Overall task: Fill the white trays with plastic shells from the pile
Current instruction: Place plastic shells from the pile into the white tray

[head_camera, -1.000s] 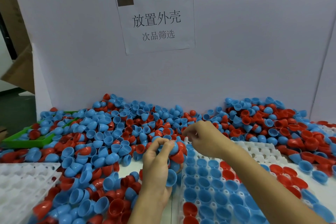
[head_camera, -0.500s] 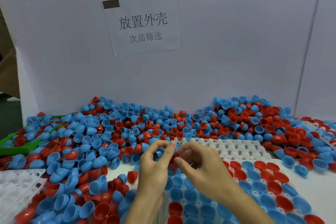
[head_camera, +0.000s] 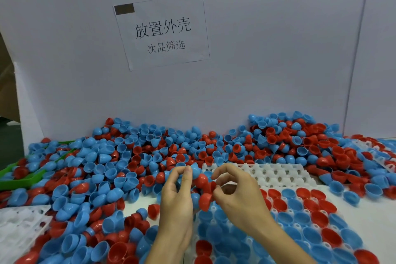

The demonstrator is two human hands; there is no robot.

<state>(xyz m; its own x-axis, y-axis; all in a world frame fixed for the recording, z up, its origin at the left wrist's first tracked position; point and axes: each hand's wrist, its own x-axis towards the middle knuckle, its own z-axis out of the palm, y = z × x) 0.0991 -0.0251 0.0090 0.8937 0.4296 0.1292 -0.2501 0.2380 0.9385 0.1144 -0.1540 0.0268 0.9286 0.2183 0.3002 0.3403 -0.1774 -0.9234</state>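
Shells (head_camera: 200, 181) sit clustered in the left hand (head_camera: 179, 197), fingers curled round them; right hand (head_camera: 237, 193) pinches a red shell (head_camera: 211, 187) at the cluster's right edge, directly above the tray (head_camera: 278, 174), whose empty cells lie just beyond.

Backdrop I see from here: white board wall (head_camera: 267, 53) across whole rear, upright. Second white panel (head_camera: 381, 49) at right, seam between them running near-vertical. Paper sign (head_camera: 162, 31) fixed on board, slightly tilted, black printed characters, brown tape (head_camera: 124, 9) at top left corner. White tabletop (head_camera: 381, 216) bare at right. Dim gap (head_camera: 8, 92) beyond board's left edge; brown surface there, I cannot identify it. Light even, soft.
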